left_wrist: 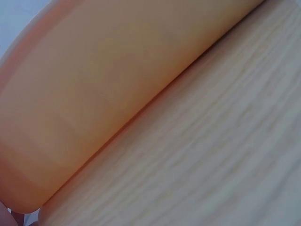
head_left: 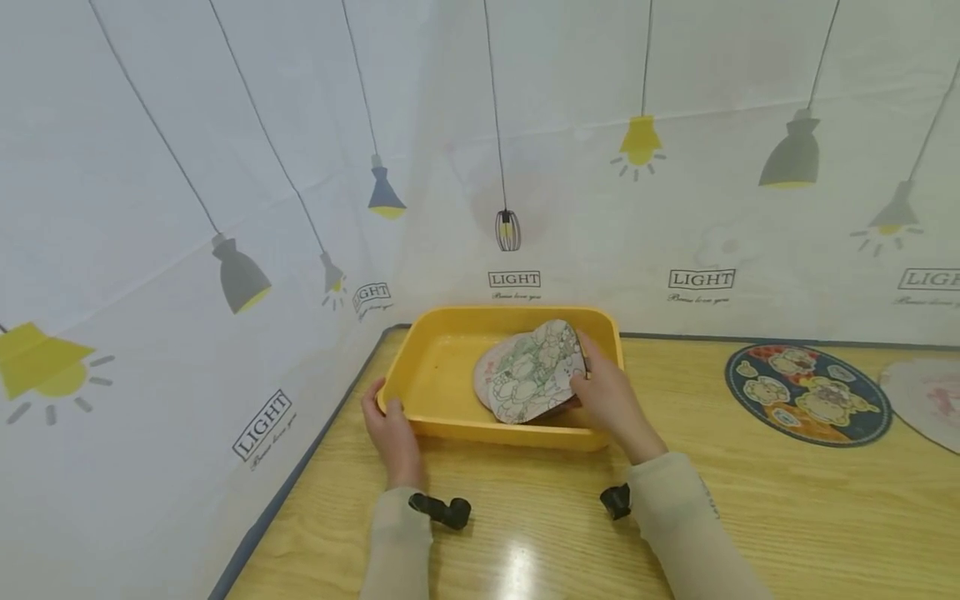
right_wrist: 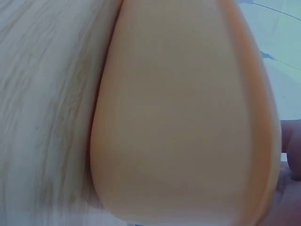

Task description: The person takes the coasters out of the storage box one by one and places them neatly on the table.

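A yellow plastic tray [head_left: 441, 375] stands on the wooden table against the wall. My left hand [head_left: 392, 433] grips its front left corner, with the thumb over the rim. In the tray, my right hand [head_left: 609, 398] pinches the right edge of a flat, round-cornered printed mat [head_left: 534, 375] with green and white cartoon drawings, tilted up. Partly beneath it lies a pale pink rounded mat [head_left: 483, 371]. The left wrist view is filled by the tray's outer side [left_wrist: 108, 80] and wood. In the right wrist view, the tray's wall [right_wrist: 178, 113] hides most of the right hand [right_wrist: 292, 188].
To the right on the table [head_left: 540, 517] lies a round dark blue mat [head_left: 806, 396] with cartoon figures. Beside it a pale round mat [head_left: 926, 400] is cut off by the frame. A white cloth wall [head_left: 570, 167] with printed lamps rises at the back and left.
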Demonstrator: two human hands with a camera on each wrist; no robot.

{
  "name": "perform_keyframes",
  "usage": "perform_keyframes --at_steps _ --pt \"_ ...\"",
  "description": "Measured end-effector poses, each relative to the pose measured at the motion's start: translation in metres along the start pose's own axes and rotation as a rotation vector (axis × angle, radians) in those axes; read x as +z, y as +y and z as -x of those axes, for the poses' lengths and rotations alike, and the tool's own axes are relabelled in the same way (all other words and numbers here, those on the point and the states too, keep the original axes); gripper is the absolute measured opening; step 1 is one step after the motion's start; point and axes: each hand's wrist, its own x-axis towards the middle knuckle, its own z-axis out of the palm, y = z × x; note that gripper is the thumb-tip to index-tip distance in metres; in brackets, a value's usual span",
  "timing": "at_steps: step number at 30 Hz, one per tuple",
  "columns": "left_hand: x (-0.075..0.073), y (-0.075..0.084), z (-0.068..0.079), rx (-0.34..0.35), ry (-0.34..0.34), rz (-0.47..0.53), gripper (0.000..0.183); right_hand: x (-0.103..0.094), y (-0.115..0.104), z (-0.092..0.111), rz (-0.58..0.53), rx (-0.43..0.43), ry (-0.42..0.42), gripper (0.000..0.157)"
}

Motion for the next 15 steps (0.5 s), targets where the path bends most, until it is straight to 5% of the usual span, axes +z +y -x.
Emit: perform_keyframes --at_steps 8,15 --pt "-0.0011 0.0052 0.0041 0.000 -0.012 0.019 0.041 -0.0069 0.0008 0.0013 -0.256 0.021 -0.002 0.067" --pt "-0.0011 -0.0008 -0.0003 0.019 -0.001 0.010 0.041 -0.0099 0.0029 -0.0008 -0.325 -0.007 -0.009 0.066"
